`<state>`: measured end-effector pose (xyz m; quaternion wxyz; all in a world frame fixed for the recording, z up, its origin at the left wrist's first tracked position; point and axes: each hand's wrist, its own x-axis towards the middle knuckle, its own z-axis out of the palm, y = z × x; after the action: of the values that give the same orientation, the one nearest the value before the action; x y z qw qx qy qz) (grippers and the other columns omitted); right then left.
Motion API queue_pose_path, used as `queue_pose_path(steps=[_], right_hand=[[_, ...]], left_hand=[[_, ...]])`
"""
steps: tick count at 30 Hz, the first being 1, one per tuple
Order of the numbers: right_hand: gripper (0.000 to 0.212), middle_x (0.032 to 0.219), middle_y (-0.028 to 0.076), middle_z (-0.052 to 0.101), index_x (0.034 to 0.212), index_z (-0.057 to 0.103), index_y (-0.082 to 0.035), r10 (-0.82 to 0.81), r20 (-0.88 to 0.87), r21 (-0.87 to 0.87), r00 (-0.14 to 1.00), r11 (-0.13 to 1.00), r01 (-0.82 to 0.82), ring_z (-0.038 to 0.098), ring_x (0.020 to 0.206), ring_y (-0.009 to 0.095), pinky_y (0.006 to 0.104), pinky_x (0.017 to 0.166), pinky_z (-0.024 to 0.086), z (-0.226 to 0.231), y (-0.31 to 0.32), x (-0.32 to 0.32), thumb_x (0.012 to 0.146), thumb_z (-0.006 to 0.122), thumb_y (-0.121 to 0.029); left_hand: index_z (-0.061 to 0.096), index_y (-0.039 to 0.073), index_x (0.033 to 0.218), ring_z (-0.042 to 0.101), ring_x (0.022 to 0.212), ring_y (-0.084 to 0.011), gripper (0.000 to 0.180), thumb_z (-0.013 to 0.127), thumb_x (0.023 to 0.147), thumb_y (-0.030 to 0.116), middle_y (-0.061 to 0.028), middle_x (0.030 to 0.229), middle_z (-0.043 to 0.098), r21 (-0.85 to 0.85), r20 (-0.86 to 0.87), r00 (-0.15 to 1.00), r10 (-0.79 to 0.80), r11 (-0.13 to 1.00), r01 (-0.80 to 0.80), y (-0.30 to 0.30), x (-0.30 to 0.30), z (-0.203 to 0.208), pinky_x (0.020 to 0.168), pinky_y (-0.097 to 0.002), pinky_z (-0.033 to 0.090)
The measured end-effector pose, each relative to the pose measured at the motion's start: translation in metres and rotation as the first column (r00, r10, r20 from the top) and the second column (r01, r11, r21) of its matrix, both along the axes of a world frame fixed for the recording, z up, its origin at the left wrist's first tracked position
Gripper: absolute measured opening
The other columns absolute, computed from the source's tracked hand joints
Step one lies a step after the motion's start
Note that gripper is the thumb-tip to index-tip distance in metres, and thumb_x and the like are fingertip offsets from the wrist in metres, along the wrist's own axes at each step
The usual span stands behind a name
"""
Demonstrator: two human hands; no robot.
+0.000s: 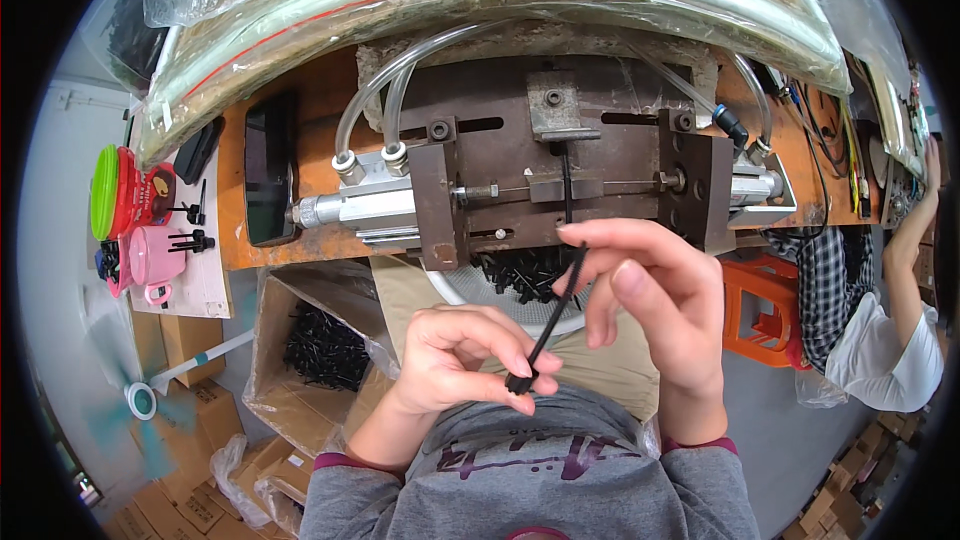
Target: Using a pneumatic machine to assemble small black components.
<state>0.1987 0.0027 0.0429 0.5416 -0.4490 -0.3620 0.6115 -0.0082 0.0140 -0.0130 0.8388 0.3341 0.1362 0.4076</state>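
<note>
A thin black plastic rod with a wider ribbed head (550, 332) slants up and to the right in front of my body. My left hand (462, 355) pinches it at the head, thumb and fingertips closed around the lower end. Beside the rod's upper end is my right hand (660, 310), its fingers bent but apart; whether a fingertip touches the rod I cannot tell. Just beyond the hands stands a dark metal fixture (500, 155) with a cylinder on either side. Another black rod (567, 185) stands out from the block in its middle.
Clear air hoses (392, 105) arch over the fixture. A white basket (450, 285) of black parts sits below it, and a lined carton (270, 370) holds more. At the left are a phone (270, 170) and a pink cup (157, 252); at the right, an orange stool (752, 312) and another person (890, 355).
</note>
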Motion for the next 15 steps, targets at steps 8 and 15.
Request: queue_pose_path(steps=[8,15], right_hand=[[0.016,0.083,0.011,0.069,0.101,0.068,0.006,-0.019,0.005,0.041,1.0,0.999,0.019,0.063,0.057,0.009,0.0203,0.05,0.05,-0.005,0.001,-0.001,0.095,0.061,-0.007],[0.015,0.081,0.013,0.068,0.104,0.065,0.006,0.035,-0.289,-0.034,0.957,0.998,-0.047,0.066,0.058,0.014,0.0225,0.05,0.052,-0.008,0.001,0.005,0.095,0.06,-0.005]], left_hand=[[0.073,0.0,0.103,0.07,0.092,-0.0271,0.036,0.082,0.069,-0.001,-0.0166,0.103,0.069,0.681,-0.378,0.816,0.438,0.729,-0.075,-0.005,0.011,0.015,0.078,-0.0346,0.06],[0.075,0.003,0.095,0.069,0.077,-0.0187,0.032,0.086,0.065,0.005,-0.0132,0.097,0.069,0.865,-0.341,0.758,0.555,0.502,0.021,-0.008,0.007,0.015,0.062,-0.027,0.056]])
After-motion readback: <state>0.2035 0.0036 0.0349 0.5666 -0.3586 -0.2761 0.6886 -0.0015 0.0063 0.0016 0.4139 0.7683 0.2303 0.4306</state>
